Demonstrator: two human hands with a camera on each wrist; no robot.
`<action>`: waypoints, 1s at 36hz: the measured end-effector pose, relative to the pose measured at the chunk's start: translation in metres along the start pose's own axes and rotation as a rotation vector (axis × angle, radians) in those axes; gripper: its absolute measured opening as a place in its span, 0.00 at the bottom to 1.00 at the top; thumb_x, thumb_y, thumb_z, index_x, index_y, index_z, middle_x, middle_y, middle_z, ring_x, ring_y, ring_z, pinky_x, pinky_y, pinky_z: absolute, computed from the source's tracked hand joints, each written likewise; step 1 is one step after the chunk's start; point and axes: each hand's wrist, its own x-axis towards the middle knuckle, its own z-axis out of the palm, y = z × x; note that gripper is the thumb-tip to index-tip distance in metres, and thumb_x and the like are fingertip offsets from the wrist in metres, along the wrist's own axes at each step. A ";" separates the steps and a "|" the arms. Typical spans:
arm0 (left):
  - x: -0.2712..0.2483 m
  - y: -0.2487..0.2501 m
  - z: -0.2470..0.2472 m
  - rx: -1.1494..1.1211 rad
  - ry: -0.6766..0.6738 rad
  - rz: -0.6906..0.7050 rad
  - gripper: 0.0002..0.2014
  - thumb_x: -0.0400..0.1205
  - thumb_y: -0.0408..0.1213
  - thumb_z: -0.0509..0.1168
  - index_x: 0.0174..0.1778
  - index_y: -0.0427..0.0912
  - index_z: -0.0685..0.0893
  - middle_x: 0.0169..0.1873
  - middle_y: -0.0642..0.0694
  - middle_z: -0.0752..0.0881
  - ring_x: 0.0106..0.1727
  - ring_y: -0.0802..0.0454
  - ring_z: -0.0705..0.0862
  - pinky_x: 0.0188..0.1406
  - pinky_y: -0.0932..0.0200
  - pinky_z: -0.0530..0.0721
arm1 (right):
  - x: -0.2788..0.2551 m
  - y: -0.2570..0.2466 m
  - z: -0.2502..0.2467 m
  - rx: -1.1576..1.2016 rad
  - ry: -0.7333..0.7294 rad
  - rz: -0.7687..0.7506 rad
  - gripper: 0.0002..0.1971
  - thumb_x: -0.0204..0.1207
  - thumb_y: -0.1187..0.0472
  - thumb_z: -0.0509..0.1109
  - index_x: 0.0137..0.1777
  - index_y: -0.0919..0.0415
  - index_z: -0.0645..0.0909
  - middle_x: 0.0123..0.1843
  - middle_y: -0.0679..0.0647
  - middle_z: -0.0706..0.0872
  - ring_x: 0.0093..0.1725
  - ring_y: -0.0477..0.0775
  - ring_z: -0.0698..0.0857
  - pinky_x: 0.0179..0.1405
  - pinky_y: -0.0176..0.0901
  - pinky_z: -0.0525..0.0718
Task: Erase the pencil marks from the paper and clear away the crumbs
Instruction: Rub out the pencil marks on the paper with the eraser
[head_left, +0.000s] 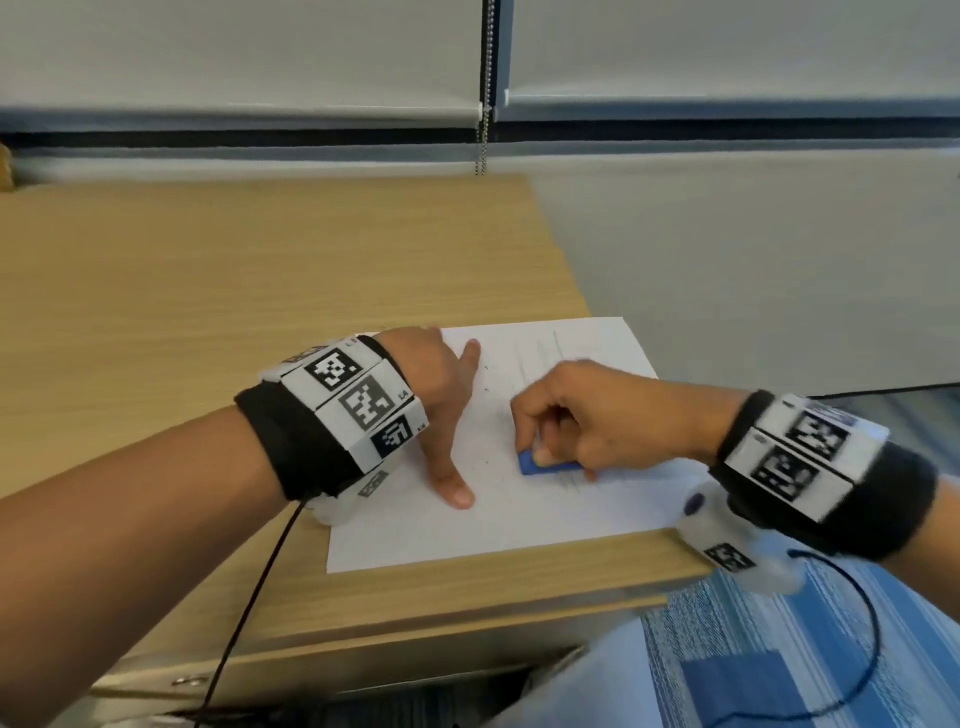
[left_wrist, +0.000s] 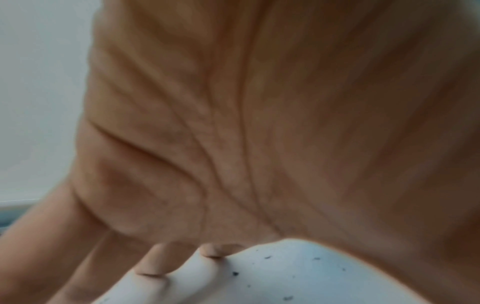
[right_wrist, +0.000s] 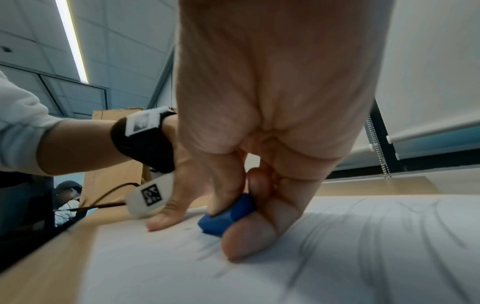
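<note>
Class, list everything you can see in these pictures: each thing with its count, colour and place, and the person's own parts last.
paper: one, white, flat at the desk's near right corner
pencil marks: several, grey, faint, on the paper
crumbs: several, dark, scattered on the paper
eraser: one, blue, on the paper
desk: one, light wood
roller blinds: two, pale, behind the desk
bead chain: one, metal, between the blinds
left hand: spread flat, presses the paper
right hand: pinches the eraser

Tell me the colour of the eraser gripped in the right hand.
Blue: the small blue block eraser, pinched by the right hand, shows best in the head view.
</note>
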 end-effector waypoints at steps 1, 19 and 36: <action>0.000 0.000 -0.001 -0.005 -0.001 0.001 0.78 0.56 0.74 0.73 0.80 0.44 0.22 0.84 0.32 0.44 0.76 0.36 0.69 0.71 0.42 0.74 | -0.006 0.000 0.002 0.014 -0.045 0.000 0.10 0.75 0.73 0.68 0.43 0.57 0.85 0.28 0.50 0.81 0.25 0.49 0.81 0.28 0.42 0.86; -0.004 -0.002 -0.001 0.000 0.009 0.008 0.77 0.57 0.74 0.73 0.80 0.44 0.23 0.84 0.33 0.48 0.75 0.35 0.70 0.70 0.40 0.75 | -0.049 0.003 0.026 -0.078 0.247 0.071 0.11 0.78 0.62 0.70 0.53 0.45 0.85 0.39 0.44 0.79 0.37 0.41 0.77 0.39 0.28 0.77; -0.013 -0.026 0.028 0.014 0.096 0.186 0.70 0.61 0.83 0.59 0.82 0.44 0.28 0.82 0.47 0.28 0.83 0.38 0.59 0.77 0.45 0.68 | -0.074 0.019 0.110 -0.170 0.805 0.228 0.14 0.79 0.68 0.65 0.55 0.46 0.78 0.57 0.17 0.65 0.72 0.28 0.56 0.76 0.54 0.61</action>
